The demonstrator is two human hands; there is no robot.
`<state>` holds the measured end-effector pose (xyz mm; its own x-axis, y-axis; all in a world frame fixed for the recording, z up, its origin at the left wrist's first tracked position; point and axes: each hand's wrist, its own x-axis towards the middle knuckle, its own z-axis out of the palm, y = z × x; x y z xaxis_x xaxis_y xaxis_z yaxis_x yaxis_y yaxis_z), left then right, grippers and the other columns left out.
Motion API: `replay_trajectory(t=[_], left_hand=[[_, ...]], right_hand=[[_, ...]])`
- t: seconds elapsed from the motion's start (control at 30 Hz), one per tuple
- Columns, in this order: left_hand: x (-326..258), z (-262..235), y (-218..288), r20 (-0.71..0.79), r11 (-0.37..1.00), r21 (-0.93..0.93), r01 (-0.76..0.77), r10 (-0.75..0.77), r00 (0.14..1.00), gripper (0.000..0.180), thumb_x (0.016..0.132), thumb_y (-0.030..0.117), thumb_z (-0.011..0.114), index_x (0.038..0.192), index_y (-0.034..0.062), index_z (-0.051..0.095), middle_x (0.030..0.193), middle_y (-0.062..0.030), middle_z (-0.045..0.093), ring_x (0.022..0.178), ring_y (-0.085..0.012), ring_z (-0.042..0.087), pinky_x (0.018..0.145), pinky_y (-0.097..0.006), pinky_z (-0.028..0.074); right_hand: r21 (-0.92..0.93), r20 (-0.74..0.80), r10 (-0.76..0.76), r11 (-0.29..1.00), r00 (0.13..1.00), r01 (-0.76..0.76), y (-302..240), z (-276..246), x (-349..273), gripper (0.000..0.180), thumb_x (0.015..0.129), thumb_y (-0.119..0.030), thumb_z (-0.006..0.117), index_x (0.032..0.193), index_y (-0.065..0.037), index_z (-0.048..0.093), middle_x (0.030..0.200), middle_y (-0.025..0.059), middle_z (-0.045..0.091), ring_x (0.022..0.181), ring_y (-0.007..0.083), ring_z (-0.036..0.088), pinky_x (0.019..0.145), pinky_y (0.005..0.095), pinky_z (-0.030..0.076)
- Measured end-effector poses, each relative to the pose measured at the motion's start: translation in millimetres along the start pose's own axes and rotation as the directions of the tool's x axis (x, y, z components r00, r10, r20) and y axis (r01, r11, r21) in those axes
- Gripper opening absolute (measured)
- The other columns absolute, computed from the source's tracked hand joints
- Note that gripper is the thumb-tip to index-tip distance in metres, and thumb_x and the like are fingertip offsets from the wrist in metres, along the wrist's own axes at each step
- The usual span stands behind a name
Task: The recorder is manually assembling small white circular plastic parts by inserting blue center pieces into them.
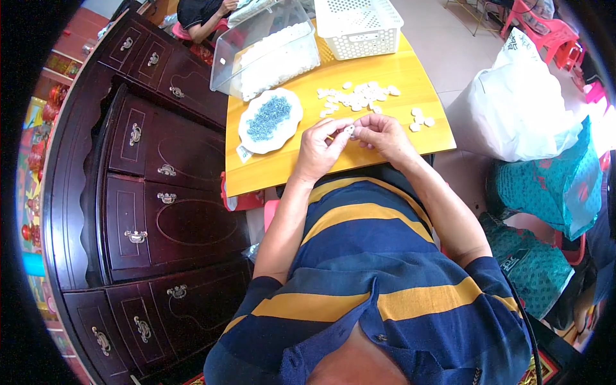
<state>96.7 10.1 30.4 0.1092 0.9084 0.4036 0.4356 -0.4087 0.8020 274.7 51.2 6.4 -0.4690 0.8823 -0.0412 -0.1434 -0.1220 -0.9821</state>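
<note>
Fingertips of both hands meet over the near edge of the yellow table (385, 70), pinching one small white piece (350, 130) between them. The left hand (319, 146) closes thumb and forefinger on the piece from nine o'clock, and the right hand (385, 136) grips it from three o'clock, fingers curled. At twelve o'clock from the hands lies a loose scatter of white pieces (356, 96), with a few more at two o'clock near the table's right edge. At ten o'clock sits a white scalloped plate (247, 138) heaped with small blue parts (268, 117). Beyond it stand a clear plastic bin (256, 38) of white pieces and a white perforated basket (359, 25). A dark wooden cabinet (147, 186) stands at nine o'clock.
</note>
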Motion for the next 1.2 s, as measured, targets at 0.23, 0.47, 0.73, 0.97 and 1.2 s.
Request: replay_trajectory(t=[0.23,0.47,0.73,0.97,1.2], left_hand=[[0,0,1,0.024,1.0,0.021,0.015,-0.015,1.0,0.022,0.086,0.003,0.068,0.108,0.0007,0.069,0.091,-0.0061,0.068,0.076,-0.0102,0.064,0.064,-0.022,0.051],[-1,8,12,-0.032,0.956,0.282,-0.084,0.097,0.995,0.035,0.075,0.008,0.078,0.108,0.002,0.068,0.089,-0.0072,0.066,0.072,-0.0135,0.064,0.061,-0.025,0.052],[-2,7,4,-0.023,0.867,0.457,-0.201,0.237,0.971,0.029,0.076,0.008,0.076,0.103,0.0012,0.069,0.091,-0.012,0.069,0.076,-0.0235,0.068,0.066,-0.032,0.055],[-2,6,8,-0.021,0.855,0.47,-0.22,0.26,0.965,0.026,0.077,0.008,0.071,0.102,0.0015,0.07,0.093,-0.0135,0.07,0.081,-0.0286,0.069,0.071,-0.035,0.056],[-3,3,8,0.015,0.851,0.476,-0.223,0.245,0.969,0.025,0.078,0.009,0.069,0.102,0.0022,0.07,0.093,-0.0139,0.07,0.082,-0.03,0.069,0.072,-0.036,0.056]], right_hand=[[0.044,-0.018,0.067,0.997,0.998,-0.066,3,-1,3,0.015,0.094,-0.018,0.066,0.1,-0.004,0.068,0.085,-0.0011,0.066,0.072,0.0061,0.057,0.068,0.0205,0.046],[0.06,0.004,0.046,0.997,0.999,-0.046,7,-1,4,0.017,0.094,-0.023,0.067,0.099,-0.006,0.068,0.086,-0.0022,0.066,0.073,0.0044,0.053,0.069,0.0184,0.043],[0.118,0.009,0.07,0.991,0.998,-0.07,7,3,3,0.016,0.093,-0.023,0.068,0.098,-0.008,0.068,0.087,-0.0031,0.066,0.074,0.0039,0.052,0.069,0.0189,0.043],[0.149,0.018,0.07,0.986,0.997,-0.072,8,3,3,0.014,0.093,-0.021,0.067,0.096,-0.008,0.068,0.086,-0.0035,0.065,0.076,0.0037,0.054,0.071,0.0194,0.045],[0.17,0.014,0.081,0.982,0.997,-0.082,9,5,2,0.013,0.092,-0.02,0.068,0.095,-0.008,0.069,0.084,-0.0033,0.065,0.072,0.0036,0.054,0.068,0.0175,0.045]])
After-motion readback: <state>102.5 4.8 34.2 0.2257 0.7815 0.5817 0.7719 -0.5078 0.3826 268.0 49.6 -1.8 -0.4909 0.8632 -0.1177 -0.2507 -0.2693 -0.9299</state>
